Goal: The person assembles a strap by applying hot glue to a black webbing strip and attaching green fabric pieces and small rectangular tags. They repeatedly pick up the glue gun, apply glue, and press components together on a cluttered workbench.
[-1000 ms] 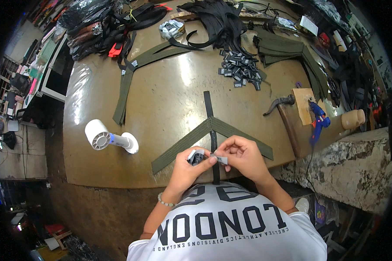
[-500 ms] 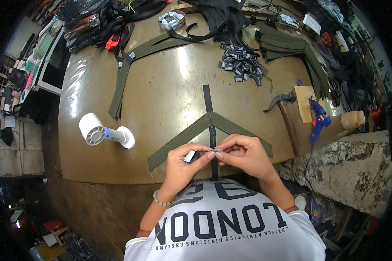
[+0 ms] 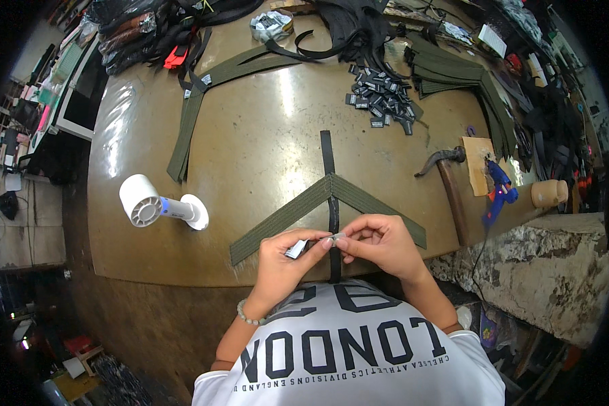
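Both hands, left hand and right hand, pinch a small white label right over the green strap; black tags pile sits far behind it.

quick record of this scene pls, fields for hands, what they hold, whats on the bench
left hand: pinches a small silvery piece
right hand: fingertips meet the left's at a tiny part, too small to tell
under hands: olive webbing V crossed by a black strap
bench left: white handheld fan
bench right: hammer, blue glue gun
far side: pile of black buckles
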Available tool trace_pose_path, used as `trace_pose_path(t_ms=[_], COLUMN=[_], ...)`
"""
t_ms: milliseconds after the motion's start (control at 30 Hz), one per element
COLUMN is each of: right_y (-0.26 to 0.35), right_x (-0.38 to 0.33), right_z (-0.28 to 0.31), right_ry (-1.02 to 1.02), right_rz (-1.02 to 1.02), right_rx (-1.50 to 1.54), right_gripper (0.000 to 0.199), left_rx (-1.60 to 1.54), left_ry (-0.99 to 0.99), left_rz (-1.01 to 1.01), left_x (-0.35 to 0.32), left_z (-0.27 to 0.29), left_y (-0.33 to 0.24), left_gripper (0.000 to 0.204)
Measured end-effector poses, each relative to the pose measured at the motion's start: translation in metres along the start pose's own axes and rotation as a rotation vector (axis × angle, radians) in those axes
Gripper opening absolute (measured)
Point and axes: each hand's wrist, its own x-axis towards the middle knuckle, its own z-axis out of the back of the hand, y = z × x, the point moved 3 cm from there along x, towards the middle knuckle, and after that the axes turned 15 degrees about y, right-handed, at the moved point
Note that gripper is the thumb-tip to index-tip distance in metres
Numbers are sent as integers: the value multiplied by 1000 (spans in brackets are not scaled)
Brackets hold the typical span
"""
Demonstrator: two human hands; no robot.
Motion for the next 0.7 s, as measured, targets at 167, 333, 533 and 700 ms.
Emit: trace_pose_path(t_ms=[167, 333, 533, 700], right_y=[2, 16, 34, 28], right_x=[3, 21, 63, 74], right_z=[2, 19, 46, 53], right_ry=[-9, 31, -48, -79], right_rz=[11, -62, -56, -145], right_rx=[2, -264, -704, -744], right_gripper=[19, 19, 22, 25], left_rx=[-4, 31, 539, 520], left_ry=[-24, -95, -205, -201], left_rz=[61, 77, -109, 8], left_x=[1, 17, 62, 69], left_z=[0, 3, 13, 18], left_y=[5, 11, 9, 17], left_gripper=[16, 17, 18, 22])
